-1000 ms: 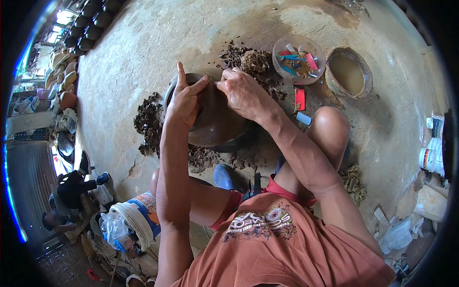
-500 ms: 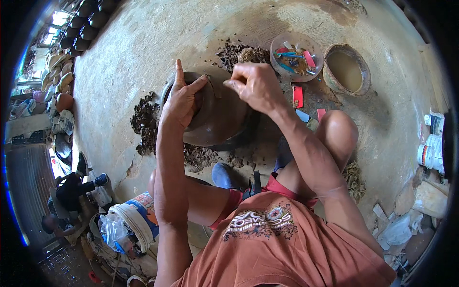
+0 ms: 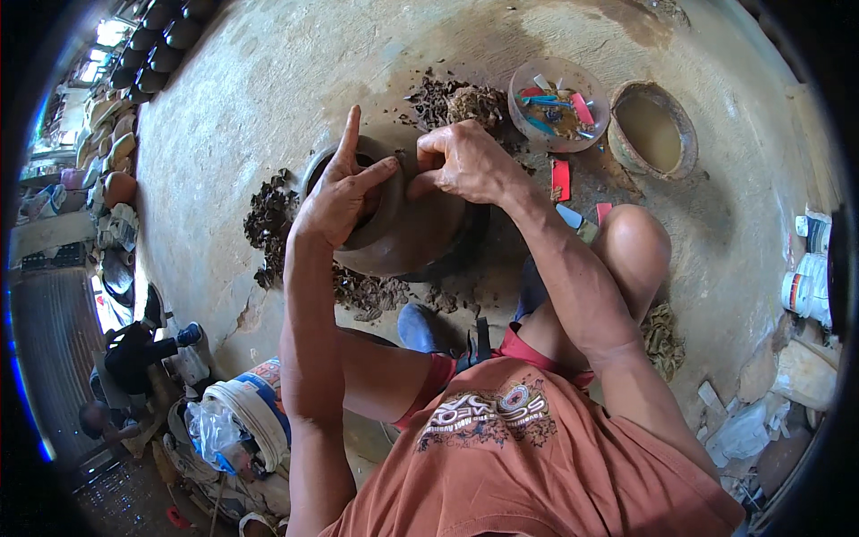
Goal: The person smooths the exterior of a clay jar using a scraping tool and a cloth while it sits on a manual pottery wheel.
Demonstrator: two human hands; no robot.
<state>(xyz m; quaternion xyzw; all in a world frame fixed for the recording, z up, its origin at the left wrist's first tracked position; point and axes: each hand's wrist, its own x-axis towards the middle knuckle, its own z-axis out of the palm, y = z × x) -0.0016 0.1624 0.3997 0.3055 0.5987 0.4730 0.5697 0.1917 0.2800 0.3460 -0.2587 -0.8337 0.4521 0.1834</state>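
Observation:
A dark brown, wet-looking clay pot (image 3: pixel 407 242) sits in front of me, its round mouth turned partly toward my left. My left hand (image 3: pixel 335 201) grips the pot's rim: some fingers reach inside the mouth, the thumb lies across the lip, and the index finger points up. At the pot's neck, my right hand (image 3: pixel 470 163) is closed in a pinch, thumb against curled fingers. Whatever it may hold is hidden by the fingers. A small dark bit shows on the pot just left of those fingertips.
Dark clay shavings (image 3: pixel 270 224) surround the pot. Beyond my right hand stand a clear bowl (image 3: pixel 559 134) of scraping tools and a tub (image 3: pixel 653 134) of murky water. A red scraper (image 3: pixel 561 179) lies on the floor. White buckets (image 3: pixel 246 416) stand at my left; a person (image 3: pixel 134 367) sits farther left.
My right hand has moved left and slightly down, closer to the pot's neck. My left hand has shifted a little along the rim, its thumb now lower and farther right.

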